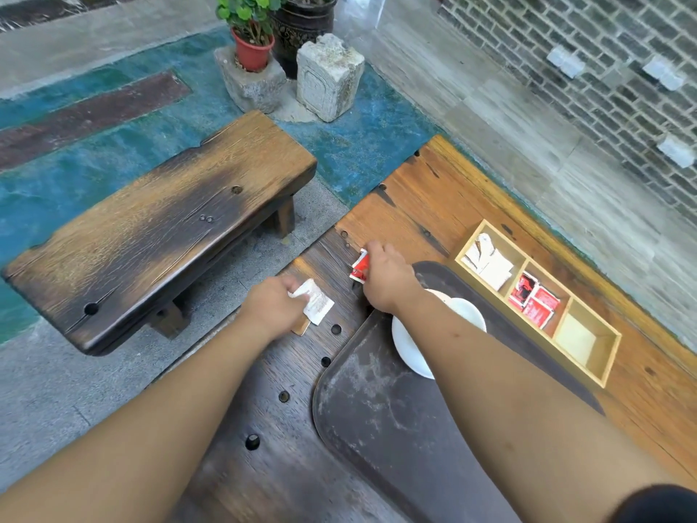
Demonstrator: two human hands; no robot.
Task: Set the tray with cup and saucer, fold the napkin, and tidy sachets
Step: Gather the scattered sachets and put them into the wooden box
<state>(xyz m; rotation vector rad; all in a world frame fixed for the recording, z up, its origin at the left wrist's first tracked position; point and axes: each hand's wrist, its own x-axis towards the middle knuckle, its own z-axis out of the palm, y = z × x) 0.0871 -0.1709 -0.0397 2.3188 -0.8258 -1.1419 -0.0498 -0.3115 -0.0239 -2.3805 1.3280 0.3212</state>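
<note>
My left hand [273,303] grips a white sachet [317,305] near the table's left edge. A little farther along, my right hand [384,275] holds a red sachet [360,266] just above the wood. A dark tray [377,409] lies on the table, and a white saucer [409,345] sits at its far end, partly hidden by my right forearm. To the right stands a wooden three-part organiser box [603,371]: white sachets [486,260] fill the far compartment, red sachets [533,302] the middle one, and the near one holds nothing. No cup or napkin shows.
The wooden table [433,205] has several round holes near its left edge. A low wooden bench [151,228] stands to the left on the ground. Stone blocks [328,75] and a potted plant [251,35] sit farther off. A brick wall [603,69] runs along the right.
</note>
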